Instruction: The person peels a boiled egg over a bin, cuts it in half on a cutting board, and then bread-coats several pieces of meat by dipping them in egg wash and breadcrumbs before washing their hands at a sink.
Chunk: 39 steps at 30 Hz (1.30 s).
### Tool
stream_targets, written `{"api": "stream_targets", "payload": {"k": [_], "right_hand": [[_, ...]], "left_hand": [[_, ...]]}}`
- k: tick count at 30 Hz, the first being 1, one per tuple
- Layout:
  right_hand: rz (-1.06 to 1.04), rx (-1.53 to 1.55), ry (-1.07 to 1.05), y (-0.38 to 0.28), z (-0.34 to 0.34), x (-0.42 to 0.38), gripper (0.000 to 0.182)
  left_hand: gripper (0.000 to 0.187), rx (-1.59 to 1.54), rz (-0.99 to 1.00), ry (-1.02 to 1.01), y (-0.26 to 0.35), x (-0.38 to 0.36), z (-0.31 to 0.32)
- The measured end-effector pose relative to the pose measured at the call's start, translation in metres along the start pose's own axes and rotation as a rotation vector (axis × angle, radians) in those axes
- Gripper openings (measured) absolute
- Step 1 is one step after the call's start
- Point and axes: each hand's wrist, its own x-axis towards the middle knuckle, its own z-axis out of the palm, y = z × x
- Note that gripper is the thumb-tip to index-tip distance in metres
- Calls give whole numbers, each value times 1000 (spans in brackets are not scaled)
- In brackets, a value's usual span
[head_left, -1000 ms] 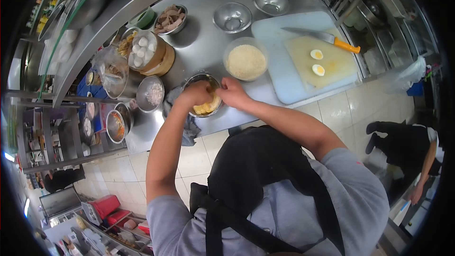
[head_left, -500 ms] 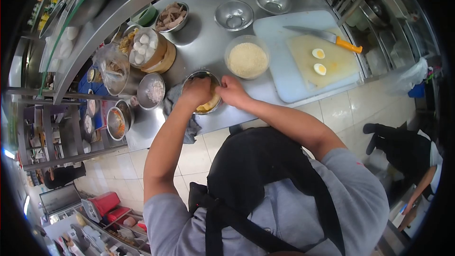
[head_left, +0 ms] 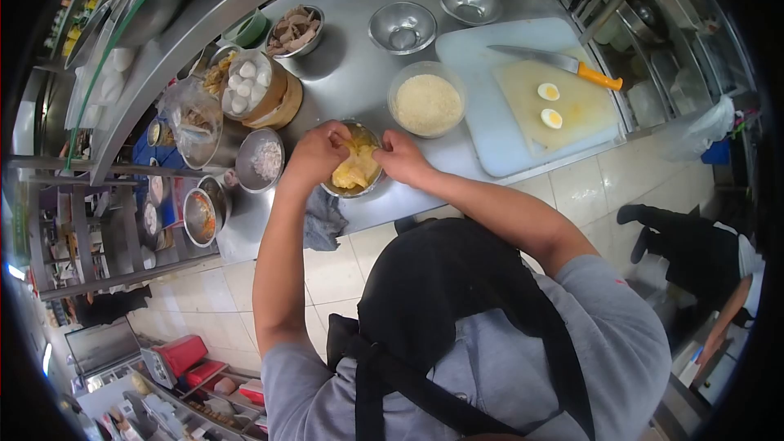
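Note:
A small metal bowl point(head_left: 337, 191) at the counter's front edge holds soft, yellow-coated food point(head_left: 356, 170), maybe in egg or batter; what lies under the coating is hidden. My left hand point(head_left: 319, 153) reaches over the bowl's left side, its fingers pinched on the upper part of the coated piece. On the right side, my right hand point(head_left: 402, 158) has curled fingers and thumb at the piece's other edge, close against the rim. Just beyond stands a clear tub of pale crumbs point(head_left: 426, 104). A grey cloth point(head_left: 325, 222) hangs over the counter edge below my left hand.
Right of the tub, a cutting board point(head_left: 467, 73) bears a yellow-handled knife point(head_left: 600, 77) and two boiled egg halves point(head_left: 550, 118). To the left stand a bowl of chopped white food point(head_left: 265, 162), a container of white balls point(head_left: 247, 86) and a bowl of meat slices point(head_left: 294, 31). Another person point(head_left: 694, 257) is at far right.
My left hand has lifted out of the bowl and shifted left, uncovering the yellow food, which now shows bunched up. My right hand stays near the rim. More of the cloth is covered by my left arm.

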Motion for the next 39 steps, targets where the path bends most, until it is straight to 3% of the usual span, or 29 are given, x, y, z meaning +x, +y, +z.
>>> {"api": "stream_targets", "payload": {"k": [3,5,9,11,14,17,20,23,25,33,35,39], "right_hand": [[21,48,-9,0,0,-1,17],[36,66,-25,-5,-1,-2,18],[57,96,-32,5,0,1,14],[131,276,-125,4,0,0,13],[218,229,-210,-11,-28,-25,18],[178,137,-231,4,-51,-33,21],[255,193,-189,6,-42,-28,22],[272,178,-224,10,-15,-7,26],[185,260,-204,14,-7,-1,24],[150,289,-39,12,-45,-30,19],[142,253,-20,11,-52,-35,19],[109,208,-18,15,-56,-33,19]], "left_hand": [[27,-135,-48,20,-8,-3,1],[30,446,212,79,-21,-2,23],[31,582,156,117,-16,5,47],[26,629,190,103,-20,9,49],[24,640,164,99,-30,5,45],[26,678,118,26,-35,4,40],[21,645,94,-33,-30,11,40],[21,603,167,33,-22,10,35],[22,591,141,18,-14,13,39],[22,475,257,102,15,17,59],[20,255,23,-12,38,14,37],[21,165,-8,-125,43,12,31]]}}
